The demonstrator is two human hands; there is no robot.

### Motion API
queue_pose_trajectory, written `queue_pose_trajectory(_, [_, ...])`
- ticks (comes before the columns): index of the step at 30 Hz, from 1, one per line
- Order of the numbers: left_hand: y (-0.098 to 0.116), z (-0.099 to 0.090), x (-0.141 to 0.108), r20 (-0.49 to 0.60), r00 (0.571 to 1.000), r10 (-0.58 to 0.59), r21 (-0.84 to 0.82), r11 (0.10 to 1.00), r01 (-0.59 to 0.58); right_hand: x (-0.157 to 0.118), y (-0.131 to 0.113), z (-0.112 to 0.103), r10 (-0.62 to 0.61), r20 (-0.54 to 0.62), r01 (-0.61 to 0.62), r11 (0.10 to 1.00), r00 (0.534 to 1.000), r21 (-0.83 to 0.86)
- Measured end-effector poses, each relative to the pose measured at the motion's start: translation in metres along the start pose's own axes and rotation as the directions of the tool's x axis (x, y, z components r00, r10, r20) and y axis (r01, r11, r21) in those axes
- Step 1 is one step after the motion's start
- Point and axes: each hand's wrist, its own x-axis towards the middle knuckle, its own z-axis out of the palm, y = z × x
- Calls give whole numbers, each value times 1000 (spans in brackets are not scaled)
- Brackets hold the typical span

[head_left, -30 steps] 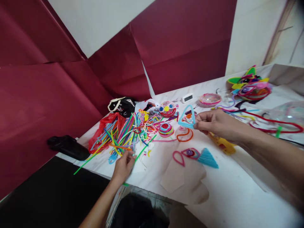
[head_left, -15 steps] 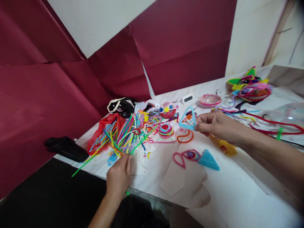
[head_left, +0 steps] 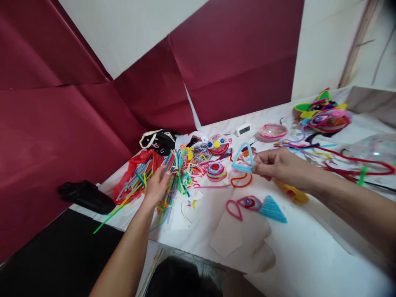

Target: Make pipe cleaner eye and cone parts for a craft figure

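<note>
My right hand (head_left: 272, 165) pinches the lower right corner of a light blue triangle (head_left: 243, 159) bent from pipe cleaners. My left hand (head_left: 157, 185) is over the pile of coloured pipe cleaners (head_left: 173, 165), fingers apart, with nothing held that I can see. Part of the pile is hidden under that hand. On the white table lie a pink loop (head_left: 234, 210), an eye-shaped piece (head_left: 249, 202) and a filled blue triangle (head_left: 272, 209), side by side. Behind them sit a striped round piece (head_left: 216, 171) and a clear dish with an orange curve (head_left: 240, 180).
A red plastic bag (head_left: 133, 165) holds more pipe cleaners at the left, near a black object (head_left: 86, 197). Farther back are a black pouch (head_left: 158, 141), a small white clock (head_left: 243, 130) and a clear pink-rimmed dish (head_left: 273, 131). Colourful masks (head_left: 324, 115) sit back right.
My left hand has let go of a green pipe cleaner and moved up and forward over the pile, its fingers now apart. My right hand still holds the light blue triangle, almost unmoved.
</note>
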Motion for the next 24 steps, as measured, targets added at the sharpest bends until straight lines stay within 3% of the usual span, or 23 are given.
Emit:
queue_pose_trajectory(5, [-28, -16, -46, 153, 984, -89, 16, 996, 88, 2, 0, -1, 30, 0, -30, 999, 1000, -23])
queue_pose_trajectory(8, [-41, -19, -70, 210, 970, -121, 316, 947, 49, 3, 2, 1, 30, 8, -30, 999, 1000, -43])
queue_pose_trajectory(10, [-45, -17, -80, 208, 972, -113, 427, 904, 14, 2, 2, 2, 42, 4, -42, 998, 999, -51])
queue_pose_trajectory(15, [-49, -10, -90, 254, 955, -150, 589, 808, -30, 0, 2, 2, 54, 1, -54, 997, 999, -46])
queue_pose_trajectory(24, [-58, -13, -86, 289, 947, -140, 482, 876, -17, 2, 6, 1, 25, 18, -24, 998, 1000, -52])
